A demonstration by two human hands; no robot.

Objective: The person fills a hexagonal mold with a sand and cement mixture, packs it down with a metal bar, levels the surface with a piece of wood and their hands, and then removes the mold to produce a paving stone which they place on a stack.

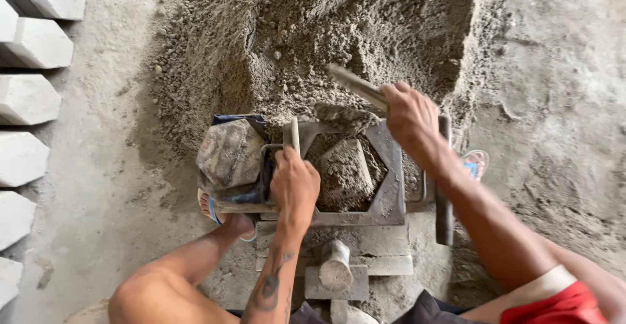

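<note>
Closest in, at the bottom of the view, a short block-shaped tamper (pixel 336 268) with a round upright handle stands on a flat grey slab (pixel 385 246), between the person's bare knees, touched by neither hand. Just beyond it sits a metal mould (pixel 390 187) with a hexagonal opening, partly filled with damp grey sand-cement mix. The left hand (pixel 295 184) rests on the mould's near-left rim, fingers curled shut around a thin flat stick (pixel 295 135) that stands up from the frame's left edge. To the left of that hand a lumpy, mix-crusted bag (pixel 229 154) lies against the mould's side handle, and below it a foot in a blue sandal (pixel 225 216) is planted on the ground. The right hand (pixel 407 115) is over the far-right corner of the mould, clamped tight on the handle of a trowel (pixel 355 92); the handle slants up to the left, and the loaded blade lies just over the mould's far rim, level with the edge of the opening. A dark bar (pixel 445 187) runs along the mould's right side, partly behind the right forearm, and a second sandalled foot (pixel 475 164) shows just past it. Further out rises a large heap of the same grey mix (pixel 313 24), scooped hollow on its right side. Far left, a row of pale finished hexagonal blocks (pixel 29 95) lies on the concrete floor
</note>
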